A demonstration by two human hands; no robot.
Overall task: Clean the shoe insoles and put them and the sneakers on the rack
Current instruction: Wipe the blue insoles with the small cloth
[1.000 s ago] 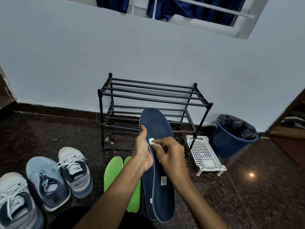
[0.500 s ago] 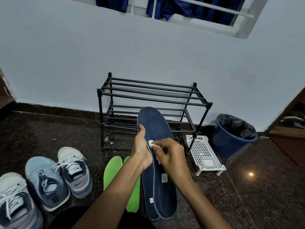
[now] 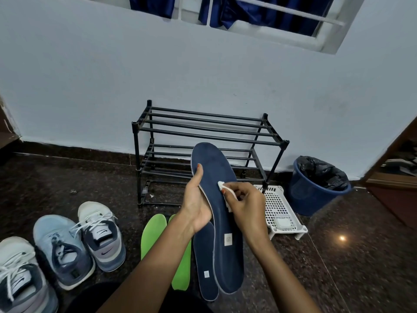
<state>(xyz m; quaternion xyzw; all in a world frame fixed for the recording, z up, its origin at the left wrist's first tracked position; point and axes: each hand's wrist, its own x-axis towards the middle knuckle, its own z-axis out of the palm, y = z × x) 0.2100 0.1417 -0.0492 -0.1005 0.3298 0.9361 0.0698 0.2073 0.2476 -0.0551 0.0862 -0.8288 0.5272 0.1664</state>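
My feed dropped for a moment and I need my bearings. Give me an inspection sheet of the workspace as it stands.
Surface: dark speckled stone floor.
Job's things: long navy foam insole held up; second navy insole and two green insoles flat on the floor beneath; three blue-and-white sneakers at left; black metal bar rack by the wall, no shoes seen on it.
Clutter: white perforated plastic tray holding a small white block; blue bin with black liner.
Grippers: left hand grips the held insole's edge; right hand pinches a small white wipe against it.
Cables: nothing seen.
Surroundings: pale blue wall; white-framed window with dark blue curtain.
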